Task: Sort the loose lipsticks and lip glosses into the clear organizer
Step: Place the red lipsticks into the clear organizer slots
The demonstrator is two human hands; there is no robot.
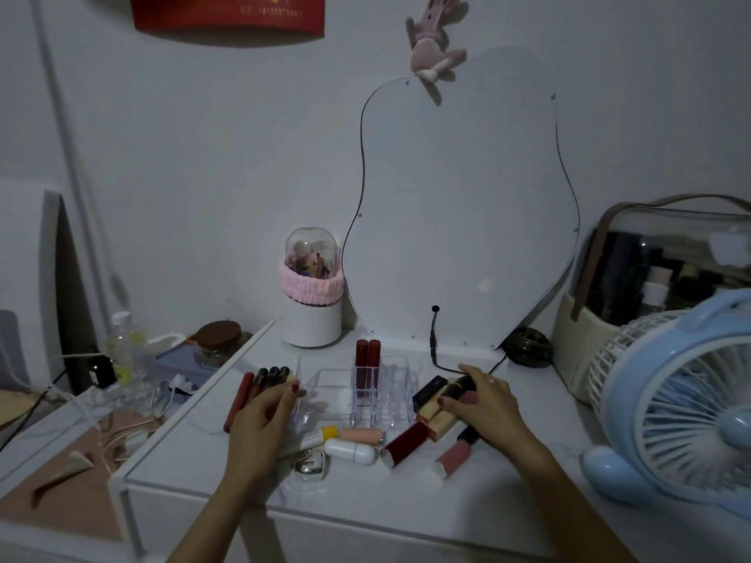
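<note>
Two bare forearms reach in over the near edge of the counter [508,473]. On the right hand [485,404] the fingers [451,402] curl round a dark lipstick [461,387] picked from the loose pile just right of the clear organizer [382,394]; on the left hand [264,416] the fingers [294,390] curl against the organizer's left wall, seemingly steadying it, though whether they truly pinch it I cannot tell. By the look of it, the step in hand is lifting that lipstick clear; the next move calls for turning it upright and lowering it into a free slot without knocking its neighbours. Only two dark red tubes [367,355] stand in the organizer's rear slots, the other compartments looking bare. Loose pieces lie around it: slim glosses [260,381] towards the left edge, a white capsule-shaped tube [351,451], a peach tube [361,435] and a dark red lipstick [406,444] nearer the front edge. Towards the back edge a domed holder [312,294] keeps what look like brushes.
</note>
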